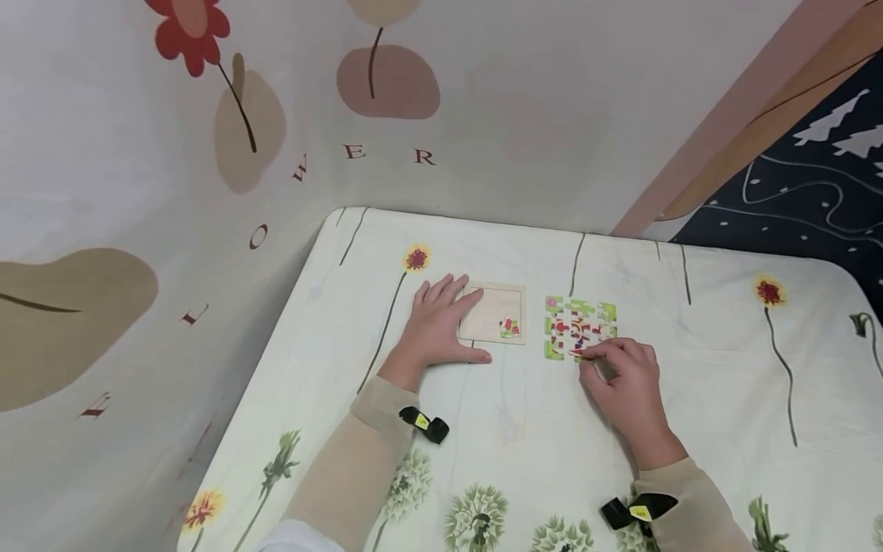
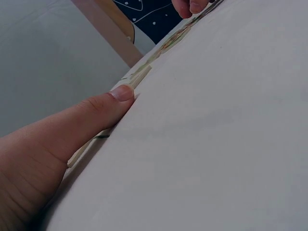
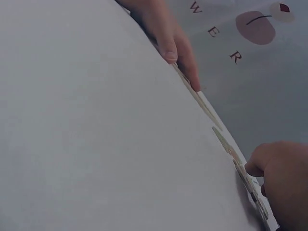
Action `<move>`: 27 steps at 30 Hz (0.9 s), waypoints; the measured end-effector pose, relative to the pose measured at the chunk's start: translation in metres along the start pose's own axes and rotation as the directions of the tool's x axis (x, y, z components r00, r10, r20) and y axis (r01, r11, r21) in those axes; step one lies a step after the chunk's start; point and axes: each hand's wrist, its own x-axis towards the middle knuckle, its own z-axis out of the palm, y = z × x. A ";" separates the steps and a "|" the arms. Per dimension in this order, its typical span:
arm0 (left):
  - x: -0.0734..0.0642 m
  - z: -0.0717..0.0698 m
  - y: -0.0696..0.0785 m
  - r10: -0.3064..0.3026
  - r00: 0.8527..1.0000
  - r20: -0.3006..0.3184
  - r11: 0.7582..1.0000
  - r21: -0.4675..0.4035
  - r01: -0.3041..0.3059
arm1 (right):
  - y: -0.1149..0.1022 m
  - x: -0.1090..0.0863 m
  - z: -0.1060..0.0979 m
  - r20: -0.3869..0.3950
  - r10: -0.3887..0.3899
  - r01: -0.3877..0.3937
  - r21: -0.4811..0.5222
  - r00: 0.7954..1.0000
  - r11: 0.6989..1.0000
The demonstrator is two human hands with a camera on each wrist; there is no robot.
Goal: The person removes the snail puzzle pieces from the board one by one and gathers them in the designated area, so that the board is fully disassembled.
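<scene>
A square wooden puzzle tray (image 1: pixel 491 305) lies on the table, with a small picture piece (image 1: pixel 510 328) in its lower right corner. My left hand (image 1: pixel 436 326) rests over the tray's left side, fingers spread; its thumb (image 2: pixel 122 94) lies along the near edge in the left wrist view. Right of the tray, several colourful jigsaw pieces (image 1: pixel 557 327) lie in a rough square with small gaps. At their near edge my right hand (image 1: pixel 629 387) pinches a jigsaw piece (image 1: pixel 578 353) between thumb and index finger, mostly hidden by the fingertips.
A white cloth (image 1: pixel 510 414) printed with flowers covers the table. Behind its far edge hangs a pale backdrop (image 1: pixel 510 153) with letters and plant shapes. A dark patterned cloth (image 1: pixel 793 192) shows at the right. Each sleeve carries a black wrist camera (image 1: pixel 424 424).
</scene>
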 end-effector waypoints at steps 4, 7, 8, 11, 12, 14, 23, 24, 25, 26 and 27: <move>0.000 0.000 0.002 0.005 1.000 0.011 1.000 0.000 -0.005 | -0.002 0.001 0.001 -0.015 -0.026 0.025 -0.018 1.000 1.000; -0.001 0.000 0.003 0.005 1.000 0.009 1.000 -0.011 -0.005 | -0.008 0.003 0.002 -0.019 -0.011 0.009 -0.057 1.000 0.998; -0.001 0.000 0.003 0.004 1.000 0.007 1.000 -0.013 -0.004 | -0.011 0.005 0.003 -0.017 0.003 -0.004 -0.073 1.000 0.997; -0.002 0.000 0.003 -0.003 1.000 0.003 1.000 -0.010 0.003 | -0.020 0.012 0.008 0.002 0.053 -0.052 -0.121 0.999 0.991; -0.002 0.001 0.003 -0.006 1.000 0.003 1.000 -0.006 0.006 | -0.023 0.014 0.011 0.016 0.067 -0.064 -0.132 0.998 0.989; -0.002 0.002 0.002 -0.014 1.000 0.003 1.000 0.005 0.014 | -0.029 0.019 0.017 0.052 0.088 -0.080 -0.137 0.995 0.987; -0.001 0.003 0.005 -0.017 1.000 -0.003 1.000 0.021 0.017 | -0.056 0.032 0.057 0.251 -0.083 0.113 -0.107 0.964 0.988; -0.001 0.003 0.005 -0.015 1.000 -0.004 1.000 0.024 0.015 | -0.058 0.033 0.061 0.255 -0.089 0.121 -0.113 0.963 0.986; -0.001 0.003 0.006 -0.013 1.000 -0.004 1.000 0.025 0.013 | -0.060 0.034 0.064 0.255 -0.086 0.120 -0.122 0.963 0.985; -0.001 0.003 0.006 -0.012 1.000 -0.005 1.000 0.027 0.012 | -0.062 0.035 0.067 0.252 -0.079 0.115 -0.131 0.965 0.985; -0.001 0.003 0.006 -0.012 1.000 -0.005 1.000 0.029 0.013 | -0.063 0.036 0.069 0.251 -0.067 0.105 -0.140 0.966 0.985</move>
